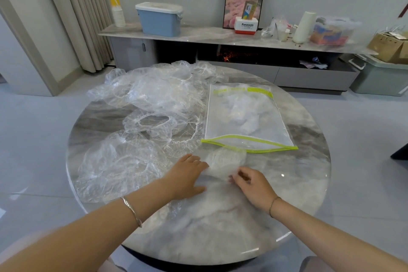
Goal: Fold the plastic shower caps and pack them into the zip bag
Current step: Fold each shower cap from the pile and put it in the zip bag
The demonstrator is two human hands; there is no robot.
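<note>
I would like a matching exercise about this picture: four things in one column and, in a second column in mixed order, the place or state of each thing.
Column one
1. zip bag
2. left hand
3. right hand
4. blue box

Column two
A. stands on the sideboard by the wall
B. pinches the edge of the shower cap
C. lies on the table, mouth open toward the person
D. presses flat on the shower cap, fingers straight

Pairs: 1-C, 2-D, 3-B, 4-A
</note>
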